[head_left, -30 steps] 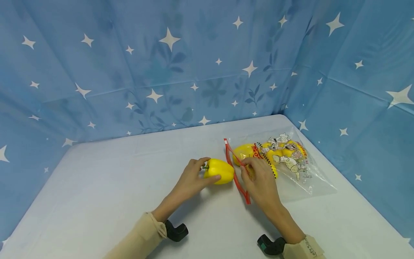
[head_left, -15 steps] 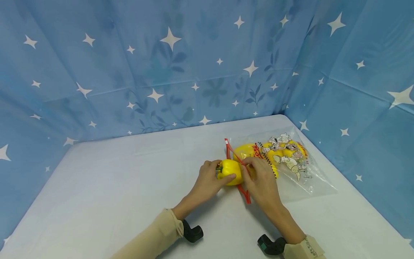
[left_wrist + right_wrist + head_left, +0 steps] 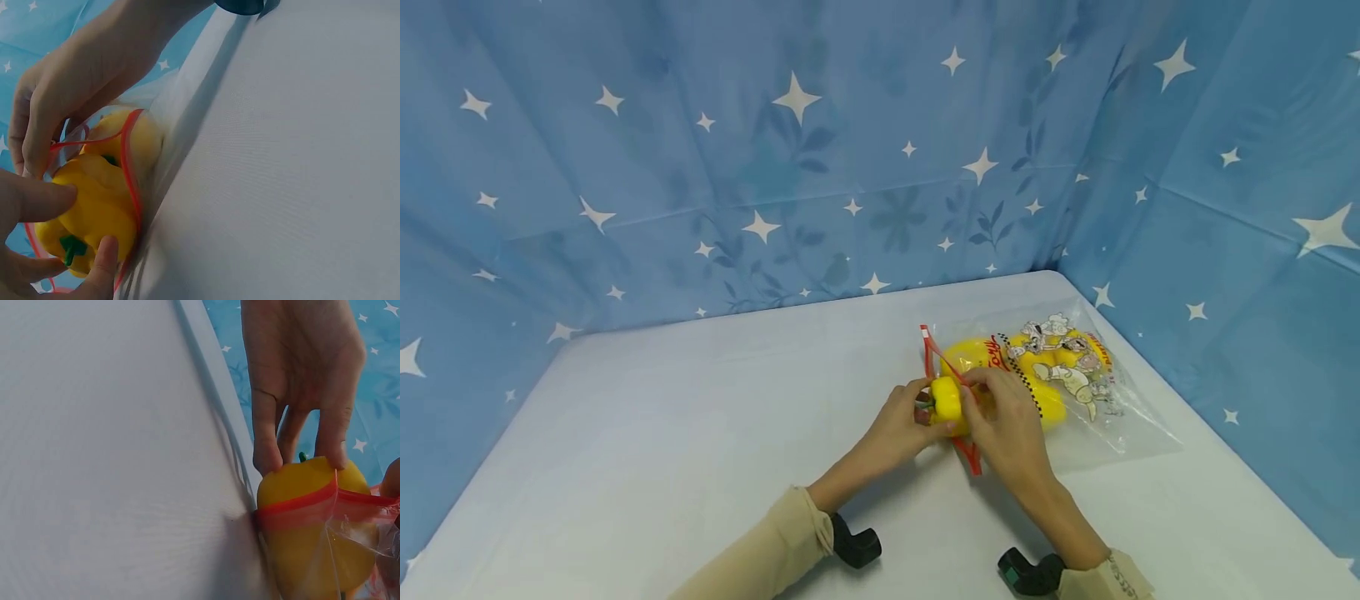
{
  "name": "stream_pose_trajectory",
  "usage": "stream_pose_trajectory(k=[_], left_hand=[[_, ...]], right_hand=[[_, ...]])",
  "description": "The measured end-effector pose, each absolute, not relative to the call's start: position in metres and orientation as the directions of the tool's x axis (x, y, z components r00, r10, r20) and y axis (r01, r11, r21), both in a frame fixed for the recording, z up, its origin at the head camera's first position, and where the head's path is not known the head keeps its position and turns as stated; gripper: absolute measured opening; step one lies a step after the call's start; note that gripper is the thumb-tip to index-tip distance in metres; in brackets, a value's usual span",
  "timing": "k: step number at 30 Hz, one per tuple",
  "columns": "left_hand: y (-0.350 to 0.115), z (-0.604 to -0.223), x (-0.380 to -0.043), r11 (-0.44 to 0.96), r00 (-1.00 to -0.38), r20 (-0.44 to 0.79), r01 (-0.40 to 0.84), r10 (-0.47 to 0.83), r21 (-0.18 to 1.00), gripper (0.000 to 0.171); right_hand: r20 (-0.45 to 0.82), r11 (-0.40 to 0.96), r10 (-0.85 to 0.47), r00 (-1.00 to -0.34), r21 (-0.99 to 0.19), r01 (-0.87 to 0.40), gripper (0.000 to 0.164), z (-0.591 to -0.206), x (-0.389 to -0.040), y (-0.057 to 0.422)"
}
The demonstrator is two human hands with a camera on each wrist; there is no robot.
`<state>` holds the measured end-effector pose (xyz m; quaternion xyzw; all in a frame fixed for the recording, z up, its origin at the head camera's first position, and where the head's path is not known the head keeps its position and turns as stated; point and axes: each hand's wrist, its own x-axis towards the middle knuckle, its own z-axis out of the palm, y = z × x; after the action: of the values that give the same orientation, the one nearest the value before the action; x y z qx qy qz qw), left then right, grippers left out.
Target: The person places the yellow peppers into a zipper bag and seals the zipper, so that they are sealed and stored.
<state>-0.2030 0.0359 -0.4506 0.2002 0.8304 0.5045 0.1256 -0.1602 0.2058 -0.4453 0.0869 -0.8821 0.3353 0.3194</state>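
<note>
A yellow bell pepper (image 3: pixel 947 402) with a green stem is partway through the mouth of a clear zip bag (image 3: pixel 1123 421). My left hand (image 3: pixel 901 423) grips it round the stem end, fingers spread over its sides in the left wrist view. With thumb and fingertips, my right hand (image 3: pixel 1009 421) pinches the upper red zip edge of the mouth. In the right wrist view the red zip strip (image 3: pixel 294 509) crosses the pepper's middle, its lower half behind the plastic. More yellow peppers (image 3: pixel 973 352) lie inside the bag, partly covered by printed cartoon figures and my right hand.
The bag lies flat on a white-covered table (image 3: pixel 700 433), towards its right edge. A blue star-patterned curtain (image 3: pixel 835 150) stands along the back and right sides. A black wrist device (image 3: pixel 857 546) sticks out under each forearm.
My left hand has carried the bell pepper rightwards from outside the red zip strip into the bag's mouth. The right hand stays at the zip edge.
</note>
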Motion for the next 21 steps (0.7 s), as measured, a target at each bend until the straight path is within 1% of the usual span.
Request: stream_pose_trajectory(k=[6,12,17,21], left_hand=[[0.037,-0.452,-0.205,0.353,-0.871,-0.011,0.187,0.492,0.917,0.070],[0.049,-0.462,-0.208,0.276,-0.886,0.002,0.147,0.464,0.950,0.061],[0.058,-0.465,-0.209,0.244,-0.881,0.035,0.168,0.471,0.955,0.058],[0.061,-0.465,-0.210,0.207,-0.886,0.049,0.161,0.460,0.965,0.055]], right_hand=[[0.629,0.759,0.063,-0.775,-0.534,-0.373,0.017,-0.447,-0.160,0.205],[0.615,0.767,0.054,-0.787,-0.531,-0.361,0.018,-0.448,-0.158,0.203],[0.648,0.767,0.043,-0.760,-0.509,-0.391,0.017,-0.449,-0.160,0.204],[0.669,0.757,0.025,-0.742,-0.498,-0.423,0.016,-0.448,-0.162,0.204]])
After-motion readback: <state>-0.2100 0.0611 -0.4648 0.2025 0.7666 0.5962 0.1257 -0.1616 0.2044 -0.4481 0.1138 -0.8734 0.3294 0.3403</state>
